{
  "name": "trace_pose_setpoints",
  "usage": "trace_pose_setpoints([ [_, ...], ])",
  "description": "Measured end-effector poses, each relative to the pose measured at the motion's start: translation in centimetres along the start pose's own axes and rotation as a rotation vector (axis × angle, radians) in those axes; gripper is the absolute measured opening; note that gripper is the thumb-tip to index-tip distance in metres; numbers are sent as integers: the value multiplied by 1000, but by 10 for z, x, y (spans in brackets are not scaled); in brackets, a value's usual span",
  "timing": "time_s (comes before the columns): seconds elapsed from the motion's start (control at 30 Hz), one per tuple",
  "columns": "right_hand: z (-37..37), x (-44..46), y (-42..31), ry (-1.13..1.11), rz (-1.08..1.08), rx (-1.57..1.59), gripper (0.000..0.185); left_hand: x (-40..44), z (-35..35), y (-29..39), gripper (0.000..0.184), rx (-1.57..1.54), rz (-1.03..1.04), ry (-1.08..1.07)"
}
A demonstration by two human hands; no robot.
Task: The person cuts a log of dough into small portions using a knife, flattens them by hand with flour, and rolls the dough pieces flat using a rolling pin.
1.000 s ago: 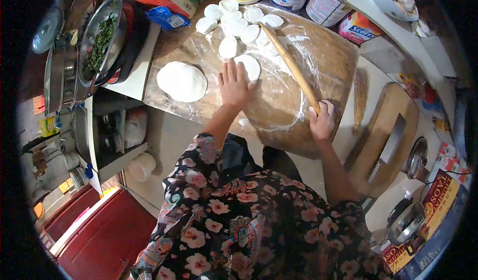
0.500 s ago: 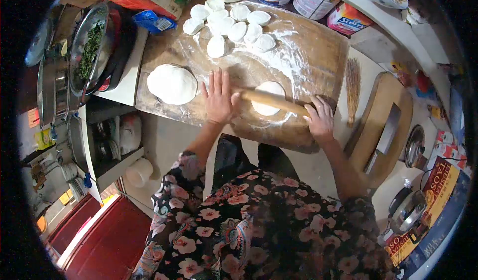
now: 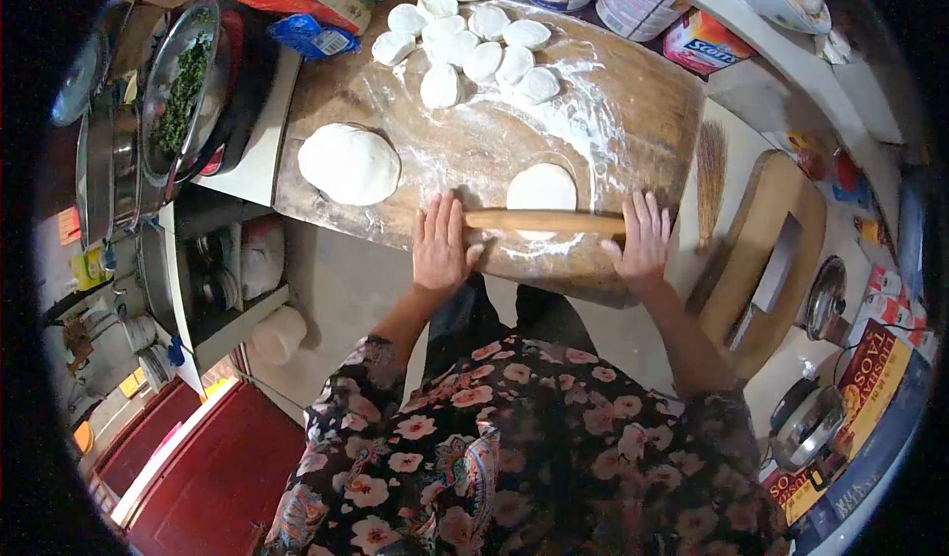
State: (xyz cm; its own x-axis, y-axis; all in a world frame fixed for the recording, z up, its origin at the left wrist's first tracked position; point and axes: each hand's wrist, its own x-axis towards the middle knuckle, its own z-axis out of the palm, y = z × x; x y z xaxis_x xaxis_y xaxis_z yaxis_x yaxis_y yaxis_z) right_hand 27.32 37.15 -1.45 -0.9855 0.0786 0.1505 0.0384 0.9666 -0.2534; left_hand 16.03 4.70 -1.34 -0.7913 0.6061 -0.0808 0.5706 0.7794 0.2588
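Observation:
A wooden rolling pin [image 3: 544, 222] lies crosswise over the near part of a flat round dough sheet [image 3: 542, 188]. My left hand [image 3: 442, 248] rests on the pin's left end, fingers stretched forward and flat. At the right end, my right hand [image 3: 643, 240] presses down with its fingers extended too. Neither hand is wrapped round the pin. A large smooth lump of dough [image 3: 349, 165] sits left of my left hand on the floured wooden board [image 3: 633, 111]. Several small flattened dough pieces [image 3: 482, 61] are grouped at the far side.
A metal bowl of chopped greens [image 3: 185, 91] stands at the left. Tins [image 3: 633, 0] and a Scott's box [image 3: 704, 42] line the board's far edge. To the right lie a straw brush [image 3: 710, 185] and a cleaver [image 3: 773, 269] on a wooden chopping board [image 3: 727, 279].
The rolling pin has come nearer to me over the dough sheet and turned from slanted to nearly level. My left hand has moved back with it; my right hand has shifted slightly. The view has shifted slightly.

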Motion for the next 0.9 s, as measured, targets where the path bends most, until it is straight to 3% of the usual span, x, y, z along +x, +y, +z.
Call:
trace_pose_setpoints([
  [0.17, 21, 111, 32, -37, -16, -56, 61, 87, 6, -37, 69, -107, 12, 341],
  [0.23, 28, 118, 35, -19, 11, -52, 62, 110, 2, -36, 68, -7, -128, 365],
  [0.33, 22, 76, 30, -16, -15, 102, 64, 76, -4, -19, 66, -3, -112, 214],
  [0.4, 4, 29, 22, -105, -68, 65, 68, 25, -1, -10, 66, -115, 16, 244],
  [0.5, 8, -8, 16, -43, -93, 19, 71, -14, 3, -6, 70, -109, -4, 46],
  [0.6, 1, 58, 16, -68, -62, -23, 70, 36, 10, -26, 71, -64, 38, 271],
  [0.7, 23, 113, 36, -51, -55, 22, 69, 102, -2, -39, 65, -108, -57, 359],
  [0.8, 21, 108, 36, -18, -37, 60, 67, 92, -13, -31, 65, -52, -41, 277],
  [0.9, 5, 40, 27, -29, -61, 75, 68, 19, -21, -6, 73, -114, 52, 100],
])
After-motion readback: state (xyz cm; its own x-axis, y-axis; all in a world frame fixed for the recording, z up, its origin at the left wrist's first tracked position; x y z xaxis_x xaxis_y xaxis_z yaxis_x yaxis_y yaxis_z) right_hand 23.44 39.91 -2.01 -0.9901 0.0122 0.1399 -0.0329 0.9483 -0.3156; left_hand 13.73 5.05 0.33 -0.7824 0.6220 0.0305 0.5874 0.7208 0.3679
